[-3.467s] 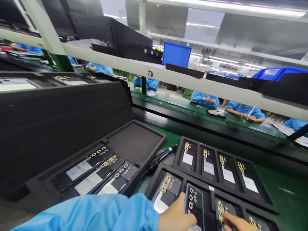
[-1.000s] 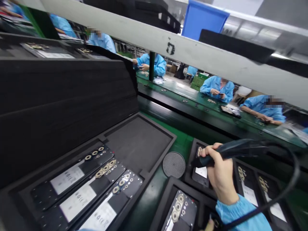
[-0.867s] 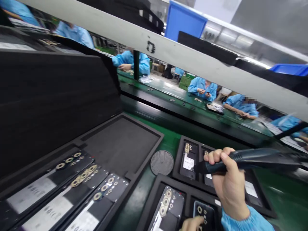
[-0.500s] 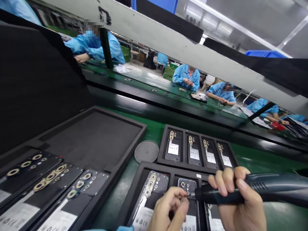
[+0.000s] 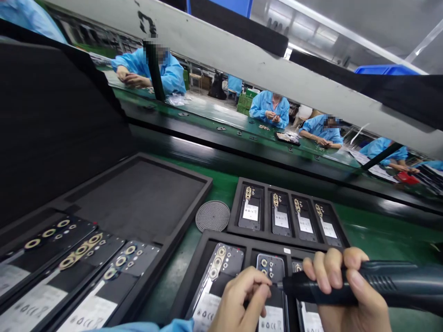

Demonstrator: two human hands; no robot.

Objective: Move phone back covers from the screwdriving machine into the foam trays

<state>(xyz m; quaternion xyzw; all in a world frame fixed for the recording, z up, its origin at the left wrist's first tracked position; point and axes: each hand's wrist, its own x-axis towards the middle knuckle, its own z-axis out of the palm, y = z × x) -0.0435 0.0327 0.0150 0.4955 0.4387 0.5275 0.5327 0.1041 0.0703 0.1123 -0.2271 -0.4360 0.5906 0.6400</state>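
Observation:
My right hand [image 5: 346, 286] is wrapped round a black electric screwdriver [image 5: 377, 281], held nearly level with its bit pointing left. At the tip of that bit, my left hand [image 5: 244, 297] has its thumb and fingers pinched together; whatever they hold is too small to make out. Both hands are above a phone [image 5: 272, 263] with its back off, lying in the near black foam tray [image 5: 207, 237]. Left of it in the same tray lies another opened phone [image 5: 221, 267] with gold camera rings. A further phone [image 5: 309, 318] is partly hidden under my right hand.
A second foam tray [image 5: 266, 230] behind holds several opened phones. At left, a large foam tray [image 5: 204, 184] carries three phones [image 5: 83, 249]. A round grey perforated disc [image 5: 212, 216] sits between trays. Co-workers in blue [image 5: 268, 108] sit beyond the conveyor line.
The view has shifted slightly. My hands and the screwdriver stay together over the same phone, with the bit still at my left fingertips. The far-left co-worker's hands have come together.

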